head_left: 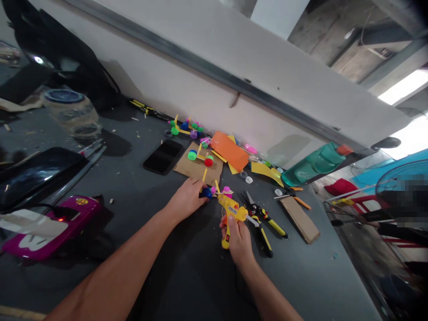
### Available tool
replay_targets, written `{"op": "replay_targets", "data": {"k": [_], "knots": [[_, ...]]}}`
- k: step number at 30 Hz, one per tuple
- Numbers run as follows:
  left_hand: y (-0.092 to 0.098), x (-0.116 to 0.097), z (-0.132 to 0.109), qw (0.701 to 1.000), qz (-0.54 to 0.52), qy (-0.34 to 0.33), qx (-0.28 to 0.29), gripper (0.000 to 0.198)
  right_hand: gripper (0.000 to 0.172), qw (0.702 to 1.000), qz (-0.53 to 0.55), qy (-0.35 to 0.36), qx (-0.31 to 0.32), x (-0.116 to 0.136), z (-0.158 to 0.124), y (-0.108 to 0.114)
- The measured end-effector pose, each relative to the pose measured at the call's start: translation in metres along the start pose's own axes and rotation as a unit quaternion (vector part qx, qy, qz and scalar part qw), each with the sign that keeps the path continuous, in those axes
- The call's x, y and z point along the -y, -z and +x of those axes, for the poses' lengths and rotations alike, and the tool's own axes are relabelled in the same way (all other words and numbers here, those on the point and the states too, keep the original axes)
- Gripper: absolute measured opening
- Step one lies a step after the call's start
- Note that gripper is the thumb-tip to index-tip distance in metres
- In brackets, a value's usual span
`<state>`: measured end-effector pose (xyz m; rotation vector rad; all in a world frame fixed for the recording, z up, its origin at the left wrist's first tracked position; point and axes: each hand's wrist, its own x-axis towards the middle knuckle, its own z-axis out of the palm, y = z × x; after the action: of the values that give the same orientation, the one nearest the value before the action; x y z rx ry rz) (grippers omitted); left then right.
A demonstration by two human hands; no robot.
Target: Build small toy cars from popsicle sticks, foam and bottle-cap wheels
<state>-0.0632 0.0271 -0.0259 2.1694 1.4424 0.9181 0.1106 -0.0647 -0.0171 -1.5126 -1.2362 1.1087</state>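
Note:
My right hand (pixel 240 240) grips a yellow hot glue gun (pixel 233 208), its glue stick poking out at the back and its nozzle pointing up and left. The nozzle is close to a small frame of yellow sticks with blue and pink bottle caps (pixel 210 192). My left hand (pixel 187 201) has its fingers closed at the left end of that frame; the fingertips are partly hidden. Just beyond lies a cardboard piece (pixel 182 168) bearing a similar stick piece with green and red caps (pixel 208 161).
A black phone (pixel 163 156) lies left of the cardboard. Pliers (pixel 267 220), a cardboard strip (pixel 301 219) and a green bottle (pixel 310 165) are on the right. Orange paper (pixel 229 151) and capped toy cars (pixel 183 127) line the wall. A clear jar (pixel 72 113) and magenta device (pixel 70 227) stand left.

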Motion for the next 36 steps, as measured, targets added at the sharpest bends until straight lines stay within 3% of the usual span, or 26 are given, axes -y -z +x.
{"op": "replay_targets", "data": {"k": [36], "knots": [[0.0014, -0.0020, -0.0017, 1.000, 0.016, 0.005, 0.007, 0.029, 0.048, 0.995, -0.092, 0.002, -0.028, 0.0000, -0.0052, 0.0055]]}}
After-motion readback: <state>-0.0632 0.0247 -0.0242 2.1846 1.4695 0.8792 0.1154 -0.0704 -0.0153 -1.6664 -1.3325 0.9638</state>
